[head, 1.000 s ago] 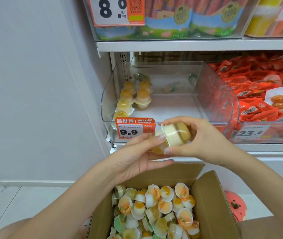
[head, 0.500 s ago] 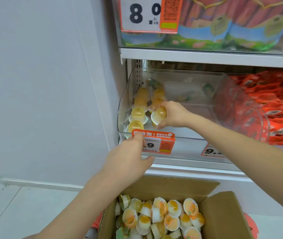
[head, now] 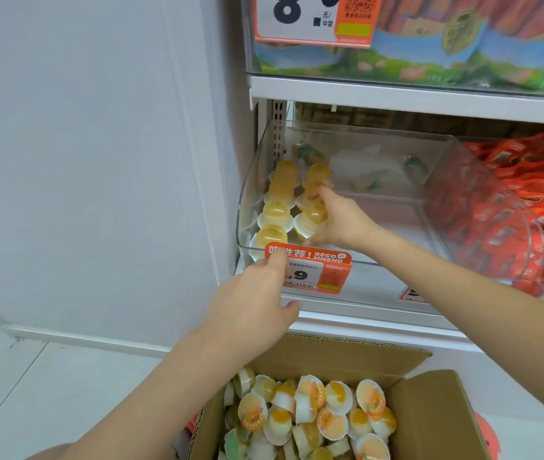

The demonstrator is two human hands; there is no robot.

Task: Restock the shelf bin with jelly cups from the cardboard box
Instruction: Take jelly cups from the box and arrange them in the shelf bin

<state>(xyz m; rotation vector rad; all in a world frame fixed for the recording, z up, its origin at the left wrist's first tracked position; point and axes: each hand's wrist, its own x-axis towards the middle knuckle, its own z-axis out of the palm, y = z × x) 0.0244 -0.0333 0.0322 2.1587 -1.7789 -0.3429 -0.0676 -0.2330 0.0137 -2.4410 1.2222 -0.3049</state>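
A jelly cup [head: 310, 220], dome up, sits under the right hand [head: 338, 220], whose fingers curl around it, seating it beside two rows inside the clear bin [head: 463, 194]. The left hand [head: 250, 303], open and empty, braces the bin's front, likely steadying it; the box [head: 429, 410] waits below.

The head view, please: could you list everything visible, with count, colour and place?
Bin: one, clear, middle shelf, mostly bare.
Jelly cups in bin: about eight, yellow, upside down in two rows at its left.
Box: one, brown cardboard, open, below the shelf.
Jelly cups in box: many, white and orange, loose heap.
Price tag: one, orange and white, bin front.
Red packets: many, bin to the right.
Bagged snacks: several, top shelf, behind a large tag.
Wall: white, left.
Left hand: on the bin's front edge, holding nothing.
Right hand: inside the bin, on a cup.
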